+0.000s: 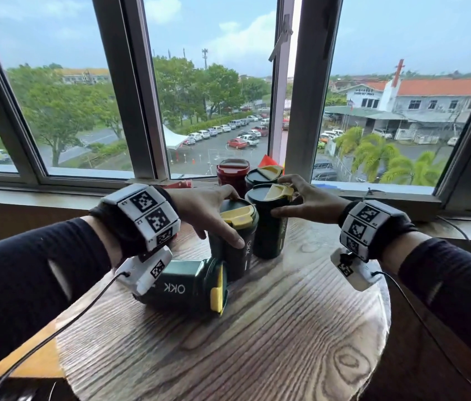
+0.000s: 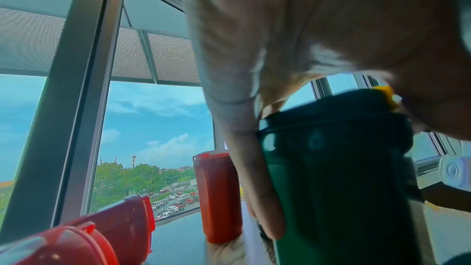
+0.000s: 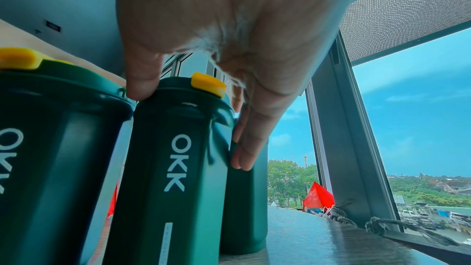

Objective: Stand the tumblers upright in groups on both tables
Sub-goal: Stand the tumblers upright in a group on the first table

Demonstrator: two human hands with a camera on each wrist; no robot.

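Dark green tumblers with yellow lid flaps stand on a round wooden table [image 1: 271, 328]. My left hand [image 1: 232, 218] grips the lid end of one upright green tumbler [image 1: 240, 256], thumb down its near side; in the left wrist view the hand [image 2: 254, 128] wraps this tumbler [image 2: 331, 168]. Just right of it, my right hand [image 1: 290, 198] grips the lid of a second upright tumbler [image 1: 269, 235], thumb on the left [image 3: 142, 88], fingers behind the tumbler [image 3: 173, 168]. A third green tumbler [image 1: 188, 287] lies on its side under my left wrist.
Behind the held pair stand another green tumbler [image 1: 263, 176] and a red tumbler [image 1: 232, 175]. Two red tumblers [image 2: 122, 221] lie on their sides at the left. The window sill [image 1: 387, 195] and frame run close behind the table. A red flag [image 3: 318, 196] sits by the window.
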